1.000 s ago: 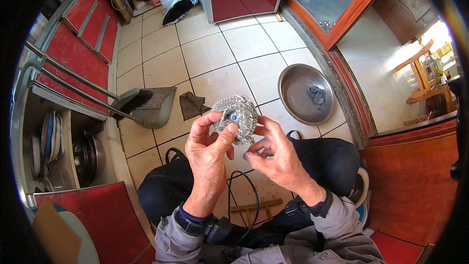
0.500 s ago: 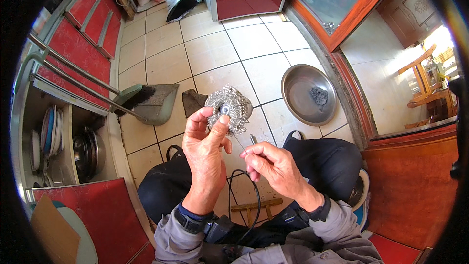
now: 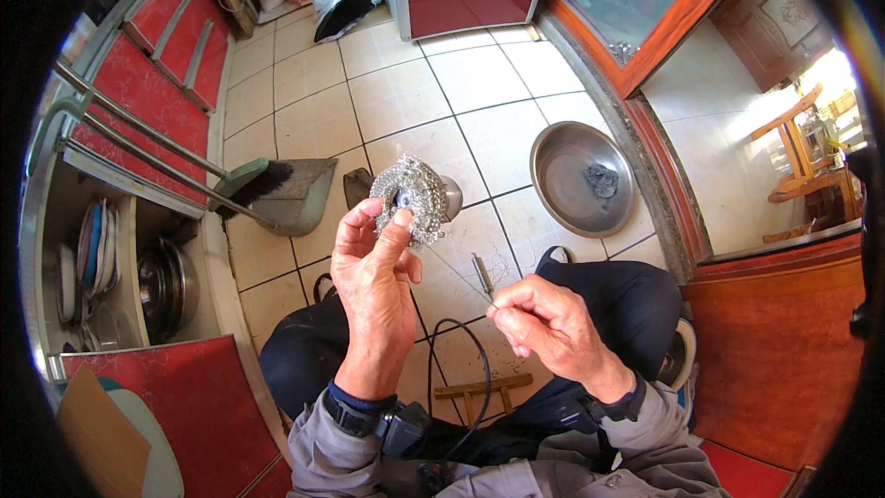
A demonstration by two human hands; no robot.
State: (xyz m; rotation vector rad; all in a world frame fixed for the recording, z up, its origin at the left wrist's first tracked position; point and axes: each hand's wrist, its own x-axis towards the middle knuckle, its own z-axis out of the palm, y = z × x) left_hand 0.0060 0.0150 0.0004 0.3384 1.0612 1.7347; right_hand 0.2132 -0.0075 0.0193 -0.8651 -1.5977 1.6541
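Note:
A ring-shaped silvery wire scourer [image 3: 419, 186] is pinched between the thumb and fingers of my left hand [image 3: 373, 304], with a small round metal piece showing at its centre. From its lower edge a thin wire strand [image 3: 458, 272] runs down to the right. The strand's other end is held in the closed fingertips of my right hand [image 3: 553, 327]. Behind the scourer shows part of a shiny metal cylinder [image 3: 453, 197]. Past the strand, a thin metal rod-like tool [image 3: 481, 273] lies by fine loose wire strands on the tiles.
A steel basin [image 3: 555, 198] with a dark grey wire clump [image 3: 602, 181] stands to the right. At the left are a dustpan [image 3: 312, 194] and brush [image 3: 255, 186], beside an open cupboard with dishes. Between my legs are a black cable [image 3: 431, 360] and a wooden frame [image 3: 485, 387].
My right hand has moved right and down, drawing out a longer stretch of strand. My left hand has shifted slightly left with the scourer, which has turned a little.

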